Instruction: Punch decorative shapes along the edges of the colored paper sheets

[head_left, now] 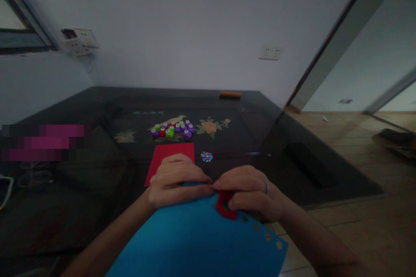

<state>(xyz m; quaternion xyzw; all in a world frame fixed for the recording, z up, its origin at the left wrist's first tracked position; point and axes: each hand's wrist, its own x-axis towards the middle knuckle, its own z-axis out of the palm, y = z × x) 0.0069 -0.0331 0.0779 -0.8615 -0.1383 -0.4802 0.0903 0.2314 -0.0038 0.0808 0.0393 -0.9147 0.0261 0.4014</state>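
A sheet of blue paper [195,238] slopes down toward me from the table edge. Along its right edge runs a row of small star-like punched holes [268,236]. My left hand [178,181] is closed on the paper's upper edge, fingers folded over it. My right hand [253,192], with a ring on one finger, grips a red craft punch [225,205] set on that same edge, close to the left fingertips. Part of the punch is hidden by the fingers. Red paper [172,151] lies flat behind my left hand.
Several green, purple and red craft punches [172,129] stand grouped farther back. Small blue, white and pink paper bits [206,156] lie in a pile. The dark table [260,138] also bears an orange-brown bar [230,95] near the wall and a black flat object [310,164] at right.
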